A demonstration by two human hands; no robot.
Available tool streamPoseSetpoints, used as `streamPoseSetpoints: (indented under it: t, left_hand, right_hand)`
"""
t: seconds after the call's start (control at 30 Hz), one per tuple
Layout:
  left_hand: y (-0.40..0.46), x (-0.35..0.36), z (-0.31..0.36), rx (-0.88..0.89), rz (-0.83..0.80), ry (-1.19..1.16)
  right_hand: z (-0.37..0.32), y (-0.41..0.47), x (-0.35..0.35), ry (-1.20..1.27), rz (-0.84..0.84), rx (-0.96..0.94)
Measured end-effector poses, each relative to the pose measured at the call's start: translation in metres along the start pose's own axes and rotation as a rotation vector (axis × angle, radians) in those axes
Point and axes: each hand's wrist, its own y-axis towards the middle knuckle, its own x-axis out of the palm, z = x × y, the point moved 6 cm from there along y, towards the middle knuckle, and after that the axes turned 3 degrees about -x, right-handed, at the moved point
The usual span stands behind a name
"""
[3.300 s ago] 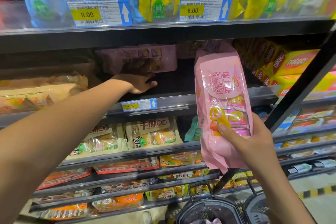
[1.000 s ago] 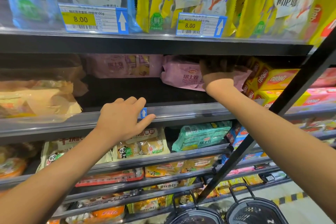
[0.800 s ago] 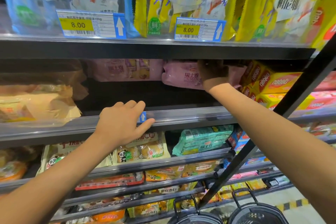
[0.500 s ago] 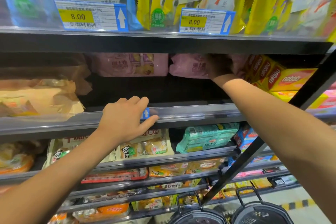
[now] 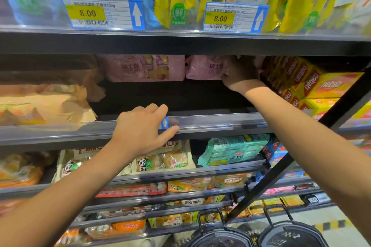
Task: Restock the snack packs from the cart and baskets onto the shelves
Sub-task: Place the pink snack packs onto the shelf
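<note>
Still right hand fingers around pink pack, deeper than before; left hand relaxed on shelf rail.

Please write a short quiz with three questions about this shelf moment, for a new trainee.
1. True or false: the right hand touches the pink plastic snack pack deep on the dark metal shelf.
2. What lies under the left hand? A) shelf front rail B) yellow cardboard wafer boxes
3. Fill in: both yellow price tags read ____.

Key: 1 true; 2 A; 3 8.00
</note>
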Motion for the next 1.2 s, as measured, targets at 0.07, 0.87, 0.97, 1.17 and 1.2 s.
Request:
streamPoseSetpoints:
  t: [0.07,0.87,0.97,1.17,1.2]
  left_hand:
    - [0.0,0.001,0.0,-0.008,-0.004,-0.002]
    - [0.003,-0.008,0.001,-0.07,-0.236,-0.052]
    - [0.0,-0.013,0.018,-0.018,-0.192,-0.122]
    - [-0.038,-0.021,0.074,0.159,-0.138,-0.213]
    - [-0.047,-0.023,0.081,0.202,-0.107,-0.241]
  right_hand:
    - [-0.003,-0.009,0.007,-0.02,-0.094,-0.021]
    - [-0.021,-0.125,-0.064,-0.057,-0.111,-0.092]
    - [-0.025,-0.174,-0.068,-0.051,-0.041,-0.093]
    - [-0.038,-0.279,-0.05,0.007,0.118,0.072]
    - [-0.043,-0.294,-0.044,-0.004,0.117,0.098]
